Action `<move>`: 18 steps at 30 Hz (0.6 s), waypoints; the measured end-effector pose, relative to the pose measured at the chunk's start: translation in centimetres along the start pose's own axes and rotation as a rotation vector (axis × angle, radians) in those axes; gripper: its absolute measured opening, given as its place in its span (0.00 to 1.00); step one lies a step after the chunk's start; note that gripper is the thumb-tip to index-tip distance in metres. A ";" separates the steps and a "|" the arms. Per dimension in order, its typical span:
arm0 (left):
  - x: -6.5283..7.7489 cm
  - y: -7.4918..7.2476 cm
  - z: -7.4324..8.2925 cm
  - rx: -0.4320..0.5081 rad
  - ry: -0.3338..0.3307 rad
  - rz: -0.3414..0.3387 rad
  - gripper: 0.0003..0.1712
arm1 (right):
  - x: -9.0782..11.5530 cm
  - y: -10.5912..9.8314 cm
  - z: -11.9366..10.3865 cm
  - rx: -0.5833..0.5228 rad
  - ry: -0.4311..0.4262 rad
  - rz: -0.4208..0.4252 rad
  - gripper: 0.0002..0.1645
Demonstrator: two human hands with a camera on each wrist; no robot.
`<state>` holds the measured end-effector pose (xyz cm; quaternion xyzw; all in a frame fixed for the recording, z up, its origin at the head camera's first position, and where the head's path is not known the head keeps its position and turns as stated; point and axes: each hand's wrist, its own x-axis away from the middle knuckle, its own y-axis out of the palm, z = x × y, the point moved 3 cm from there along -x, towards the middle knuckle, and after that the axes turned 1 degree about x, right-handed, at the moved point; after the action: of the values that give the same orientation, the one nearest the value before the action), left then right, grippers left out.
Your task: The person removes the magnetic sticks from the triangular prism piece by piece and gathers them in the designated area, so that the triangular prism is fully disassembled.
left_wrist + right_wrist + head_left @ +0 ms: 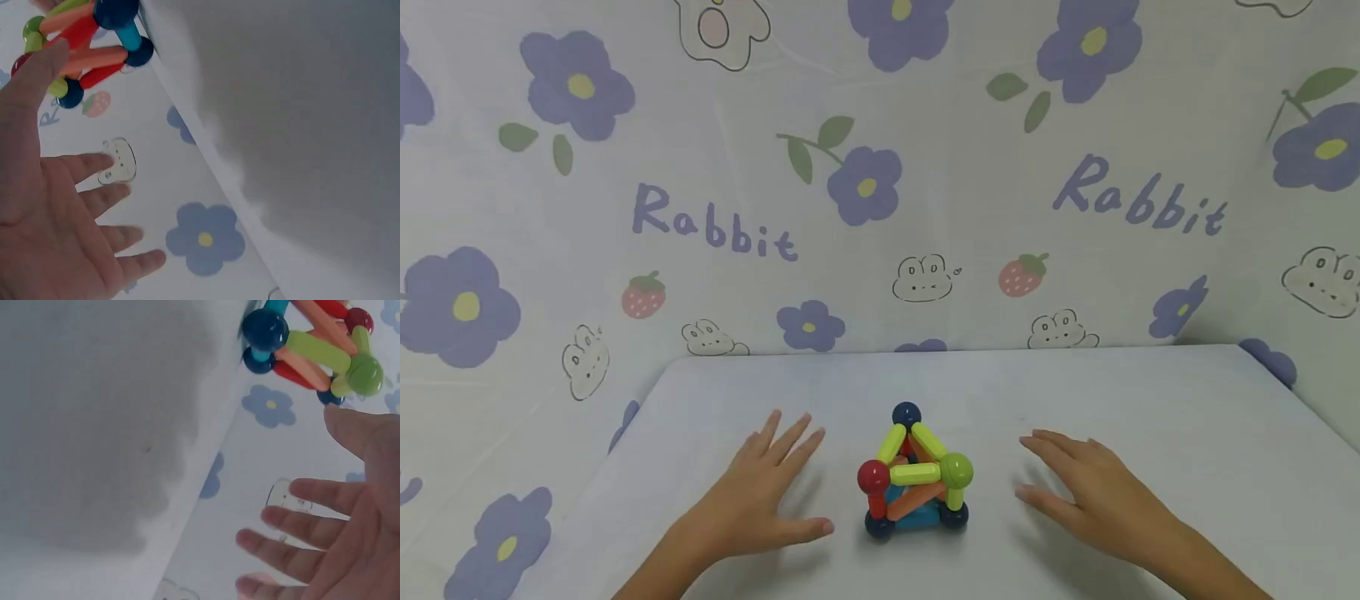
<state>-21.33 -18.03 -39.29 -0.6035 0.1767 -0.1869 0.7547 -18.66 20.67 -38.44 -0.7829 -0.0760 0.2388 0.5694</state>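
A small frame of coloured rods and balls (pixel 915 474) stands on the white table between my hands. Dark blue, red and green balls sit at its corners, joined by yellow-green, red, orange and blue rods. To its left my left hand (pixel 758 492) is spread, fingers straight and holding nothing. My right hand (pixel 1097 496) is on the other side, its fingers extended and apart from the frame. Both wrist views show bare palms: the left palm (pixel 56 231) and the right palm (pixel 356 556), with the frame beyond the thumbs.
The white table (pixel 1000 392) ends at a back edge against a hanging cloth (pixel 970 200) printed with purple flowers, rabbits and strawberries. More of this cloth runs down along both sides of the table.
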 end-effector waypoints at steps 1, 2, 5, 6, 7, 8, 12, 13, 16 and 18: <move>-0.2 0.1 0.3 0.029 0.010 -0.019 0.56 | -0.3 0.0 -0.4 -0.013 -0.006 0.007 0.35; -0.5 0.2 0.7 0.064 0.017 -0.037 0.54 | -0.6 0.0 -0.9 -0.033 -0.021 0.018 0.33; -1.1 0.5 1.7 0.173 0.039 -0.071 0.42 | -1.5 0.0 -2.4 -0.090 -0.095 0.050 0.31; -1.3 0.6 2.0 0.210 0.045 -0.084 0.38 | -1.7 0.1 -2.9 -0.108 -0.129 0.060 0.32; -1.6 0.6 2.2 0.240 0.051 -0.095 0.35 | -1.9 0.1 -3.4 -0.124 -0.172 0.074 0.32; -1.8 0.7 2.5 0.276 0.058 -0.108 0.32 | -2.2 0.1 -3.8 -0.140 -0.220 0.090 0.33; -2.7 1.0 3.3 0.387 0.106 -0.130 0.25 | -2.9 0.3 -5.3 -0.166 -0.358 0.130 0.35; -2.9 1.1 3.5 0.410 0.119 -0.133 0.24 | -3.1 0.5 -5.6 -0.168 -0.381 0.134 0.35; -3.3 1.3 4.2 0.455 0.136 -0.141 0.19 | -3.5 0.9 -6.2 -0.182 -0.427 0.155 0.32; -3.5 1.4 4.5 0.462 0.133 -0.147 0.16 | -3.7 1.1 -6.6 -0.193 -0.440 0.170 0.30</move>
<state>-22.01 -12.19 -39.56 -0.4127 0.1342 -0.3159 0.8438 -19.00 13.26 -36.82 -0.7664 -0.1542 0.4421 0.4397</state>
